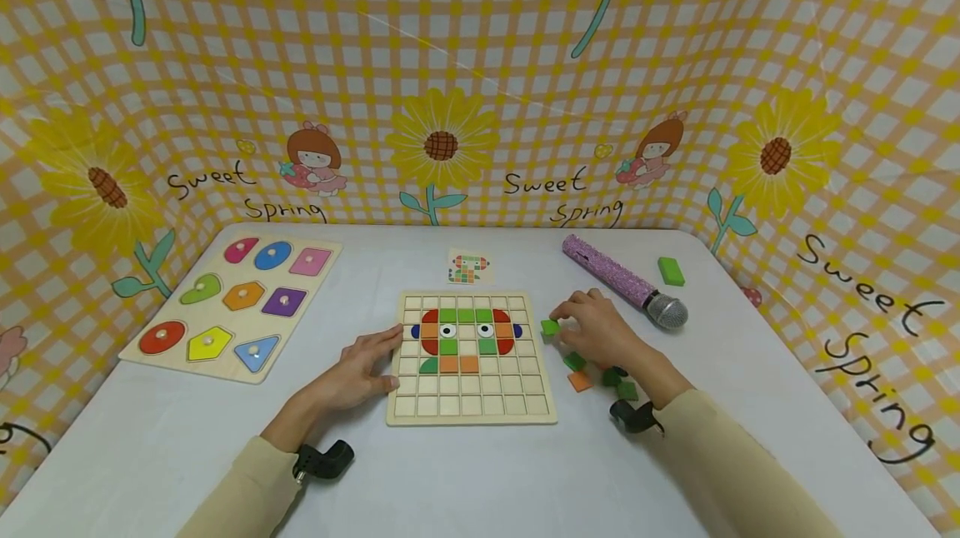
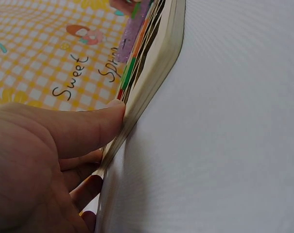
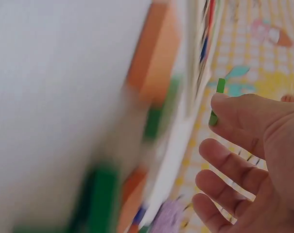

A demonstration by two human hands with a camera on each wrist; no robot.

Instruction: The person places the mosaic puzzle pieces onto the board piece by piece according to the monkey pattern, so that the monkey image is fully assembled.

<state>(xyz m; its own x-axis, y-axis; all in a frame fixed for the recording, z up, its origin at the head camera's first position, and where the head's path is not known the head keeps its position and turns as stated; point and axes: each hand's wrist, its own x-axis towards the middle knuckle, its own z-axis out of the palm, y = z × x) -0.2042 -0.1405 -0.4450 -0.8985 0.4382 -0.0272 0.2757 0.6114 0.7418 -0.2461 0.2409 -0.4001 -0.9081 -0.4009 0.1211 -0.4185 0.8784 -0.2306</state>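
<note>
A wooden grid board [image 1: 472, 401] lies at the middle of the table, its upper rows holding red, green, orange and blue tiles and two eye tiles. My left hand [image 1: 360, 371] rests against the board's left edge; in the left wrist view the thumb [image 2: 88, 128] touches that edge, fingers extended beside it. Right of the board, my right hand [image 1: 600, 330] pinches a green square tile [image 1: 551, 327] between thumb and forefinger. The right wrist view shows this green tile [image 3: 220, 86] edge-on, with the other fingers apart from it.
Loose green tiles and an orange tile [image 1: 580, 381] lie below my right hand. Behind it are a purple glittery microphone [image 1: 615, 276] and a green block [image 1: 671, 271]. A pattern card [image 1: 471, 268] lies beyond the board; a shape puzzle [image 1: 281, 334] is at left.
</note>
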